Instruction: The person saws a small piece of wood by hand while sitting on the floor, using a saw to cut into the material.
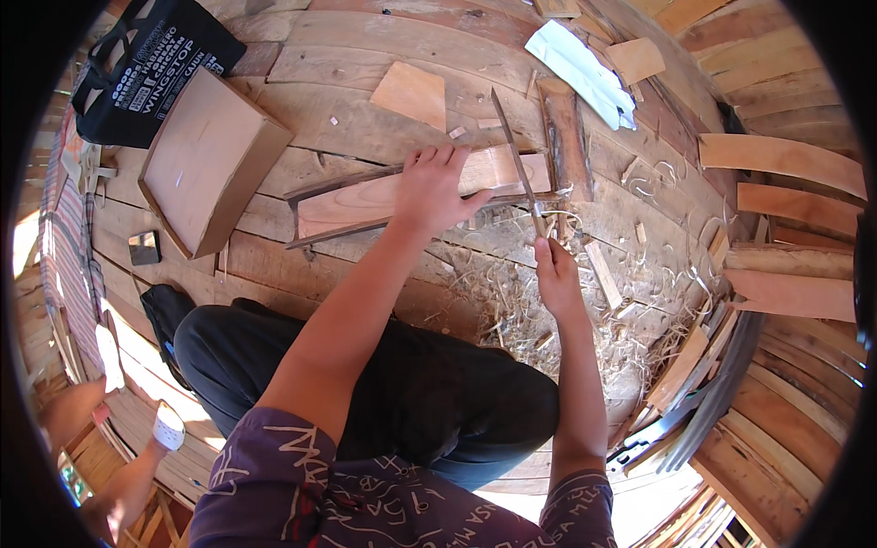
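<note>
My left hand point(431, 194) grips a pale wooden board point(352, 203) from above, its fingers bent over the far edge and its thumb stretched to the right. Dark strips run along the board's long edges. The board lies on the floor before my knees, its right end near a log point(566, 137). My right hand point(558, 277) is closed round the handle of a long knife point(517, 157). Its narrow blade points away from me and crosses over the board's right end, just right of my left thumb. Whether the edge touches the wood I cannot tell.
Wood shavings point(512, 310) cover the plank floor by my right knee. At the left stand a wooden box point(206, 164) and a black bag point(155, 73). A flat wood piece point(411, 95) and a pale blue sheet point(585, 73) lie farther off. Another person's foot point(168, 426) shows lower left.
</note>
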`<state>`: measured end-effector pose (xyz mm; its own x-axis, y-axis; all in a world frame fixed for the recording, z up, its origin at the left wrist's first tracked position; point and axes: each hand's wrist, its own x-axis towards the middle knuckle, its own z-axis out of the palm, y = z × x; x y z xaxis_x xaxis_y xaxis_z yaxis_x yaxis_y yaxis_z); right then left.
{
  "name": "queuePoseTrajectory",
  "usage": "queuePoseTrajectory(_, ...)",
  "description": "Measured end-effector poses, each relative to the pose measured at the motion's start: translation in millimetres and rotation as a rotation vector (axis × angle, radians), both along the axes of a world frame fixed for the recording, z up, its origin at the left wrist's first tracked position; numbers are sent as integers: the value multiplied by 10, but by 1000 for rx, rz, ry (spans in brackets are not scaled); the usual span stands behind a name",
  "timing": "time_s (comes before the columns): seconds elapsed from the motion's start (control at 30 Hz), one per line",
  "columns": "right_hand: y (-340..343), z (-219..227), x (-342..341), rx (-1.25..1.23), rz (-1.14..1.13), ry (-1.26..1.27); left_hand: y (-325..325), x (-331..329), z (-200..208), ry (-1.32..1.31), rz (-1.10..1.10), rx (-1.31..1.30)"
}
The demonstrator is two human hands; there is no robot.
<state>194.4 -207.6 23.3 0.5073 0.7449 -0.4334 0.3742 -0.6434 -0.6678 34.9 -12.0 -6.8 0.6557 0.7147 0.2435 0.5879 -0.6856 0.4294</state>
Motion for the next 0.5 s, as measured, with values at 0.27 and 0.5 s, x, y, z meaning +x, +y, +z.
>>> queuePoseTrajectory(0.27, -7, -235, -7, 14, -18, 65, 30, 17, -34, -2, 4, 15)
queuePoseTrajectory(0.5, 4, -192, 33, -8, -28, 230, 34, 1, -7, 36, -10, 11)
